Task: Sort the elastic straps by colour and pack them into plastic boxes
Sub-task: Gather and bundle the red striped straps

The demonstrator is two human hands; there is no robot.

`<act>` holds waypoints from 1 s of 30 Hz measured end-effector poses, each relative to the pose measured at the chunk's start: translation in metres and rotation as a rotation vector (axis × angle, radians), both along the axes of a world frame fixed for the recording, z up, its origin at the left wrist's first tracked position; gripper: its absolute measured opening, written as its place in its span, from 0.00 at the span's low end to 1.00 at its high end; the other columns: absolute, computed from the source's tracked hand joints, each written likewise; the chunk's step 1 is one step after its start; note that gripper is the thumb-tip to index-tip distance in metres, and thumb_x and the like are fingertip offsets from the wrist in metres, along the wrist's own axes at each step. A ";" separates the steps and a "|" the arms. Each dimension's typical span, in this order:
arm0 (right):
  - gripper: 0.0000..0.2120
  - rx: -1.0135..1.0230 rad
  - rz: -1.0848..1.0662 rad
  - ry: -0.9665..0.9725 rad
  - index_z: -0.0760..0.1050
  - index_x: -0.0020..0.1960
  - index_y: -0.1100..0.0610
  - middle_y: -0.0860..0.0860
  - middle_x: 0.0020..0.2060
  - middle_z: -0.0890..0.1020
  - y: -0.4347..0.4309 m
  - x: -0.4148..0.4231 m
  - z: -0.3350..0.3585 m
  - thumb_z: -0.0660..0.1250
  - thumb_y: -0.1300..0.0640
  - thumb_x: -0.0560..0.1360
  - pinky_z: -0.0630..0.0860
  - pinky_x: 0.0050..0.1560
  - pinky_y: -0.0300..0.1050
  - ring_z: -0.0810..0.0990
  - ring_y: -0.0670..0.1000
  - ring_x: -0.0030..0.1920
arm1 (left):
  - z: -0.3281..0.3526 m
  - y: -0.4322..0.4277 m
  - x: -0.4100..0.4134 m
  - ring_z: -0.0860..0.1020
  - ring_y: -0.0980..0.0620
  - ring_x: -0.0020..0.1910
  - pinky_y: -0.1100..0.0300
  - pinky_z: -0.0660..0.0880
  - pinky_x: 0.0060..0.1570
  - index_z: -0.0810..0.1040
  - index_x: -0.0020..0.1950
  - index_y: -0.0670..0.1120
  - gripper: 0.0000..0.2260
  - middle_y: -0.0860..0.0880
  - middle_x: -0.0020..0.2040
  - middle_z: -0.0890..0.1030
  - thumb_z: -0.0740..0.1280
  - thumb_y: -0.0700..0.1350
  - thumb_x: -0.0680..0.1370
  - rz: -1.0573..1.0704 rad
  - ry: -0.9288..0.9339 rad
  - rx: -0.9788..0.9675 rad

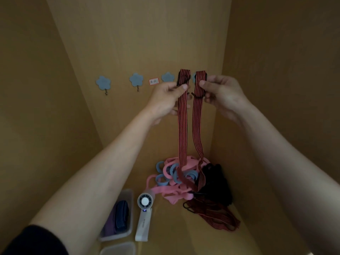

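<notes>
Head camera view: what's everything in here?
Striped strap: apparently one, red-black, both ends held up, hanging into the pile.
Strap pile: one heap, pink, blue, black, red-black, in the right corner.
Flower hooks: three clear, a fourth half hidden, blue, on the back wall.
Label: one, white with red edge, between hooks.
Fan: one, white, left of the pile.
Plastic boxes: two, clear, bottom left; the farther holds purple and dark straps.
Left hand: pinches the left end.
Right hand: pinches the right end.
</notes>
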State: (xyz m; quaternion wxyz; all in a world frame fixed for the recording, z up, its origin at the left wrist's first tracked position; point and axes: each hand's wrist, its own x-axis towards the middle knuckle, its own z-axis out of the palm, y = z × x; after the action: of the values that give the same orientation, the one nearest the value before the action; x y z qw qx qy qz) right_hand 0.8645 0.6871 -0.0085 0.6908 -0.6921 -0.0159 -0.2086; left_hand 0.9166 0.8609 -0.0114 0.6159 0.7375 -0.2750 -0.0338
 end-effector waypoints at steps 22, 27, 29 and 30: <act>0.03 0.220 0.024 -0.098 0.80 0.45 0.60 0.56 0.41 0.84 0.019 0.010 0.017 0.70 0.61 0.78 0.81 0.49 0.50 0.84 0.55 0.44 | -0.050 0.004 0.000 0.81 0.50 0.57 0.59 0.76 0.57 0.74 0.69 0.39 0.17 0.47 0.56 0.83 0.68 0.41 0.81 -0.078 -0.009 0.207; 0.08 0.361 0.051 -0.132 0.78 0.54 0.67 0.61 0.45 0.84 0.005 0.009 0.037 0.70 0.63 0.78 0.82 0.53 0.59 0.84 0.60 0.47 | -0.147 0.002 -0.014 0.82 0.54 0.44 0.63 0.80 0.51 0.80 0.51 0.37 0.04 0.44 0.47 0.83 0.66 0.32 0.80 -0.166 0.146 0.367; 0.06 0.368 0.041 -0.160 0.78 0.53 0.66 0.60 0.44 0.84 -0.001 0.006 0.048 0.69 0.63 0.78 0.83 0.51 0.55 0.84 0.58 0.47 | -0.182 0.005 -0.017 0.84 0.51 0.48 0.56 0.80 0.57 0.82 0.49 0.38 0.06 0.43 0.47 0.85 0.65 0.34 0.81 -0.127 0.236 0.344; 0.06 0.369 0.039 -0.181 0.78 0.53 0.66 0.59 0.45 0.84 -0.005 0.004 0.054 0.69 0.63 0.79 0.83 0.52 0.55 0.84 0.58 0.48 | -0.195 0.008 -0.021 0.84 0.48 0.49 0.55 0.80 0.57 0.82 0.50 0.37 0.06 0.42 0.48 0.85 0.65 0.34 0.81 -0.106 0.300 0.316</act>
State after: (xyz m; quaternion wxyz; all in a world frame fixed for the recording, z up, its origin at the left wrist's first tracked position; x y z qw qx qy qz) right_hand 0.8684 0.6826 0.0452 0.8057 -0.5316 -0.0528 -0.2559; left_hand 0.8960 0.8691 -0.2065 0.5242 0.7961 -0.2100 -0.2178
